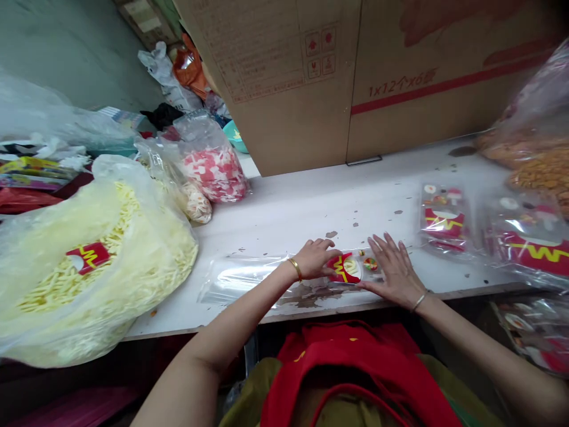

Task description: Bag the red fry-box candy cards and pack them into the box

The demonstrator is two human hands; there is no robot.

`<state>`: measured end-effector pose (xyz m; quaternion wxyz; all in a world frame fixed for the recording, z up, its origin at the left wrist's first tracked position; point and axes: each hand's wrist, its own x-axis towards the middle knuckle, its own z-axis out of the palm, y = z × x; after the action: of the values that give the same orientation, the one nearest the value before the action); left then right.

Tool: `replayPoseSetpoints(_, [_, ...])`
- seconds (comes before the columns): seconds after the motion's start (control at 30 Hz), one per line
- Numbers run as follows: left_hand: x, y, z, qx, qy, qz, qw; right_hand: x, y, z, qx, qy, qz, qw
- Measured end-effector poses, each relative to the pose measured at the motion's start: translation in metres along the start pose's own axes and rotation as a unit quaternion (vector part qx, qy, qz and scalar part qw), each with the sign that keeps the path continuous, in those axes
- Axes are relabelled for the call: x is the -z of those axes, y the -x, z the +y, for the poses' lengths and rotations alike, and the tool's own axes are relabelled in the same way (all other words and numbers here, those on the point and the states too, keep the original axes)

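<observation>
A small clear plastic packet point(347, 268) with a red fries carton, printed with a yellow zigzag, and small toy food pieces lies flat near the table's front edge. My left hand point(313, 259) touches its left end, fingers apart and slightly bent. On its right end rests my right hand point(395, 270), flat with fingers stretched out. Under and left of my left wrist lie flat clear plastic bags point(242, 277), partly hidden by my forearm.
Similar filled packets point(444, 218) lie at the right, beside a large bag of orange-brown pieces point(540, 175). A big bag of pale yellow sticks point(146, 249) covers the left. Behind it sits a bag of pink-and-white pieces point(216, 172). A cardboard box point(306, 130) stands at the back.
</observation>
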<state>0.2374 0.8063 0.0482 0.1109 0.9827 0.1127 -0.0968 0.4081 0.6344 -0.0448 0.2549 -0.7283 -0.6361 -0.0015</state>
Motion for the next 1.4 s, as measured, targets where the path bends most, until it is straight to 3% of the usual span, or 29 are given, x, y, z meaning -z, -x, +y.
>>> replayPoseSetpoints(0.13, [-0.007, -0.020, -0.017, -0.035, -0.002, -0.069, 0.997, -0.019, 0.035, 0.010, -0.194, -0.061, 0.086, 0.975])
replayPoseSetpoints(0.23, [-0.009, -0.026, -0.020, -0.055, 0.047, -0.081, 0.994, -0.028, 0.044, 0.010, -0.261, -0.122, 0.114, 0.951])
replayPoseSetpoints(0.37, [-0.006, -0.039, -0.010, -0.094, 0.153, -0.012, 0.984, -0.021, 0.031, 0.000, -0.282, -0.232, 0.126, 0.922])
replayPoseSetpoints(0.5, [-0.003, -0.061, 0.010, -0.115, 0.211, 0.040, 0.970, -0.003, 0.015, -0.016, -0.240, -0.323, 0.091, 0.911])
replayPoseSetpoints(0.63, [0.000, -0.084, 0.027, -0.115, 0.270, 0.044, 0.955, 0.011, 0.005, -0.027, -0.199, -0.354, 0.071, 0.911])
replayPoseSetpoints(0.77, [0.005, -0.105, 0.037, -0.110, 0.346, 0.004, 0.932, 0.015, -0.001, -0.016, -0.232, -0.371, 0.119, 0.891])
replayPoseSetpoints(0.83, [0.007, -0.118, 0.041, -0.090, 0.380, -0.012, 0.921, 0.017, -0.005, -0.007, -0.265, -0.381, 0.193, 0.865])
replayPoseSetpoints(0.9, [0.011, -0.135, 0.046, -0.060, 0.430, 0.001, 0.901, 0.023, -0.009, 0.000, -0.303, -0.408, 0.270, 0.818])
replayPoseSetpoints(0.93, [0.013, -0.145, 0.049, -0.043, 0.453, 0.019, 0.890, 0.027, -0.010, 0.004, -0.325, -0.437, 0.288, 0.788])
replayPoseSetpoints(1.0, [0.022, -0.170, 0.060, -0.003, 0.485, 0.074, 0.871, 0.043, -0.014, 0.014, -0.360, -0.526, 0.259, 0.726])
replayPoseSetpoints(1.07, [0.036, -0.199, 0.078, 0.025, 0.497, 0.148, 0.854, 0.068, -0.015, 0.034, -0.366, -0.593, 0.203, 0.688])
replayPoseSetpoints(1.13, [0.050, -0.231, 0.104, 0.028, 0.510, 0.226, 0.830, 0.101, -0.015, 0.068, -0.355, -0.585, 0.220, 0.695])
replayPoseSetpoints(1.2, [0.058, -0.260, 0.138, 0.029, 0.539, 0.267, 0.798, 0.137, -0.012, 0.117, -0.353, -0.520, 0.298, 0.718])
replayPoseSetpoints(1.3, [0.047, -0.294, 0.193, 0.042, 0.623, 0.217, 0.751, 0.178, -0.004, 0.199, -0.374, -0.481, 0.353, 0.710])
replayPoseSetpoints(1.4, [0.013, -0.317, 0.238, 0.046, 0.670, 0.115, 0.732, 0.189, 0.008, 0.261, -0.404, -0.465, 0.354, 0.704])
